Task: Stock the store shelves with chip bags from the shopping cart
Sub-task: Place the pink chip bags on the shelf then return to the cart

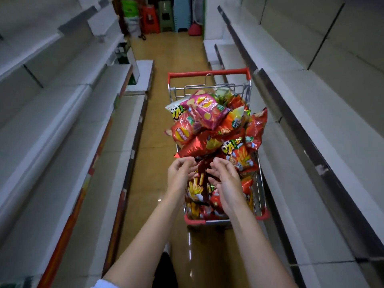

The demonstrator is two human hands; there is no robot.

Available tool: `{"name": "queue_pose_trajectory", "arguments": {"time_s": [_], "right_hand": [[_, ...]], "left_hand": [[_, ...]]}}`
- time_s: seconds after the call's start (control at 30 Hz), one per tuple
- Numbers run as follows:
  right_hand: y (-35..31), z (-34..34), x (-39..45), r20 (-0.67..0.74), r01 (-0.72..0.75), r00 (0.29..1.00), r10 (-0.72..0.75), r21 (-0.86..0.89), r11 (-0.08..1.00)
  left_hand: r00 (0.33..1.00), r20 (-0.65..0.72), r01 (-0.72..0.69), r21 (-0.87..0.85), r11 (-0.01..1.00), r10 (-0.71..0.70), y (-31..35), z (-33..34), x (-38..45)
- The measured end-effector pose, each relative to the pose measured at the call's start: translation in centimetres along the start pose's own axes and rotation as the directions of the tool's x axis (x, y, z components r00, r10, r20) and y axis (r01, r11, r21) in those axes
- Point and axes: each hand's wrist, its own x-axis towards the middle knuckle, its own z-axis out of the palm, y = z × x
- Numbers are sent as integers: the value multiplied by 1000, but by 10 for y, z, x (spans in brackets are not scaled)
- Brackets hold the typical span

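Reaching forward over the near end of the shopping cart (pixel 209 74), both hands hover just above the heaped chip bags (pixel 209 125). The left hand (pixel 180 173) and right hand (pixel 225 179) face each other, palms inward, fingers (pixel 216 163) loosely curled and apart, gripping nothing. The cart stands in the aisle on the tan floor (pixel 166 59), close to the right shelves (pixel 311 113); more bare white shelves (pixel 52 113) line the left. A pink bag (pixel 207 110) tops the pile.
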Motion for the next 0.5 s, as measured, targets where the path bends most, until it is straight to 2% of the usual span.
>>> {"name": "queue_pose_trajectory", "arguments": {"time_s": [0.17,0.33,0.5], "right_hand": [[-7,57,67,-109,53,993,-53,-1,999],[-18,128,140,-149,57,987,-56,6,998],[-15,160,180,-175,67,982,-68,-15,998]], "left_hand": [[989,143,24,24,999,-27,28,-12,98],[981,192,0,83,997,-16,65,-39,185],[974,223,1,140,990,-33,78,-50,230]]}}
